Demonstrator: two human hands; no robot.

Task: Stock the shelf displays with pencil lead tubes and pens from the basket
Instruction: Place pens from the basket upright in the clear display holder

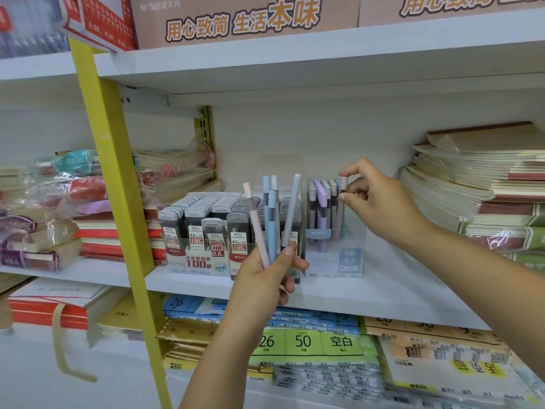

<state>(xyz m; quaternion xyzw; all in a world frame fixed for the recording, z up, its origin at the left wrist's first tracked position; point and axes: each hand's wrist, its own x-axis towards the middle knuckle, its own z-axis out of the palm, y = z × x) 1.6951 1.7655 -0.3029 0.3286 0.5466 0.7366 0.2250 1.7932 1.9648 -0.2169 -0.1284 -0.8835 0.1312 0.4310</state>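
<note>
My left hand (267, 278) grips a fan of pens (269, 219). My right hand (380, 199) pinches one pen (341, 215) standing in the clear pen box (336, 258), beside the tray (200, 262) packed with lead tubes (203, 206).

Left hand (265, 276) raised, gripping pens (269, 219), right hand (374, 199) extended forward, thumb and forefinger pinching one pen (341, 214).

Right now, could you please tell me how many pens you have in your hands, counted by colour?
pink pen, in the left hand: 1
blue pens, left hand: 2
pale grey pens, left hand: 2
taupe pen, pinched by the right hand: 1
Total: 6
</note>
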